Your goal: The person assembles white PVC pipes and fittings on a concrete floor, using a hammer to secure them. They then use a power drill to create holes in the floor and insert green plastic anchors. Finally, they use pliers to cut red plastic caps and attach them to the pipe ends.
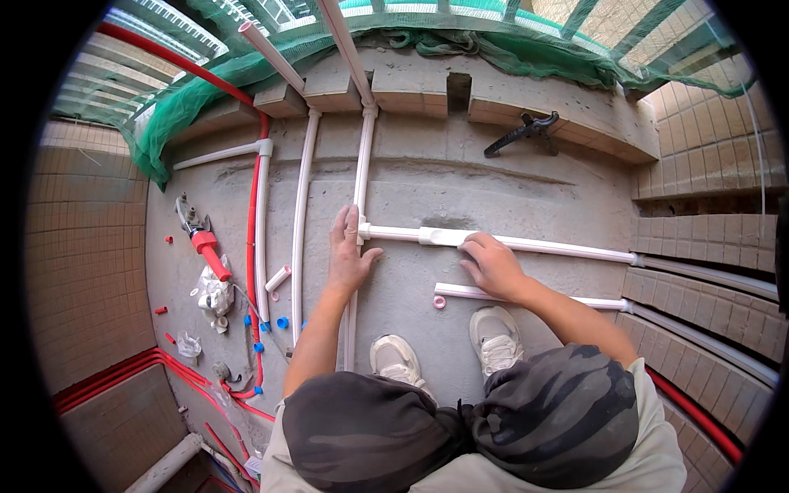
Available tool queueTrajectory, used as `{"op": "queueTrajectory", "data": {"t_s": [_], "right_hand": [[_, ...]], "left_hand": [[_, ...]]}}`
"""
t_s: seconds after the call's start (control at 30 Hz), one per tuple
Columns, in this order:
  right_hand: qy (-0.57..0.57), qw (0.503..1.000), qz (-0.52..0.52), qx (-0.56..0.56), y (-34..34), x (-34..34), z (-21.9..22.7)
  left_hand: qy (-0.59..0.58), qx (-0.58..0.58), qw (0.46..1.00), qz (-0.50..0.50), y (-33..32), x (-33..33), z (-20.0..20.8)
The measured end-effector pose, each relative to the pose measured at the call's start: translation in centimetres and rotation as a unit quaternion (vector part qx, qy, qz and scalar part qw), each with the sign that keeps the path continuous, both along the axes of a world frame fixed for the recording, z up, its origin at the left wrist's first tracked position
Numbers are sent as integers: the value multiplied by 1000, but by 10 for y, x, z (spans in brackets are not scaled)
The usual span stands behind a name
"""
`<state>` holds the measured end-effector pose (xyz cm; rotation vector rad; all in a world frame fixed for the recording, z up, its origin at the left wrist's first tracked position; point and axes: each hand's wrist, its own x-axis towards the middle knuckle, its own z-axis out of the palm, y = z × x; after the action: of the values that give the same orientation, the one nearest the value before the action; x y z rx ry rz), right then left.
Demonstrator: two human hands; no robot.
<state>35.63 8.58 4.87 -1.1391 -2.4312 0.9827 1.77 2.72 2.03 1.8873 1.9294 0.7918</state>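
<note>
My left hand (348, 255) lies flat over a white plastic pipe with its fingers stretched out and its thumb apart, beside a white tee fitting (363, 229). From the tee a horizontal pipe (567, 248) runs right to the tiled wall, with a thicker white pipe fitting (442, 237) set in it. My right hand (496, 266) is curled over the right end of this fitting, fingertips on top and thumb below. The grip's underside is hidden. Nearer me lies a shorter pipe (460, 290) parallel to it, with a small pink-and-white ring (440, 302) by its end.
A red-handled tool (210, 253) and a crumpled white plastic bag (215, 297) lie at left. Red conduit (253, 197) and upright white pipes (304, 197) cross the floor. A black tool (526, 131) rests near the far ledge. Green netting (542, 62) hangs behind. My shoes (496, 337) stand close by.
</note>
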Motion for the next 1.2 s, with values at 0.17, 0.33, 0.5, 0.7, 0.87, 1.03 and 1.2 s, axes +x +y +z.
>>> {"op": "queueTrajectory", "data": {"t_s": [0.17,0.33,0.5,0.7,0.87,1.03,1.2], "right_hand": [[29,999,-33,-12,74,-29,51],[6,999,-10,53,169,-102,121],[-15,995,-48,83,259,-179,146],[129,987,-33,90,332,-253,182],[30,993,-39,104,312,-278,186],[84,994,-38,63,327,-280,174],[28,988,-61,136,313,-265,175]], "left_hand": [[-23,-64,989,129,-42,19,-3],[20,-166,964,206,-113,22,11],[2,-238,953,186,-163,36,27],[-54,-161,970,175,-156,29,0],[115,-201,956,179,-154,35,-6],[151,-227,947,171,-134,37,-10],[147,-218,951,165,-130,44,-11]]}}
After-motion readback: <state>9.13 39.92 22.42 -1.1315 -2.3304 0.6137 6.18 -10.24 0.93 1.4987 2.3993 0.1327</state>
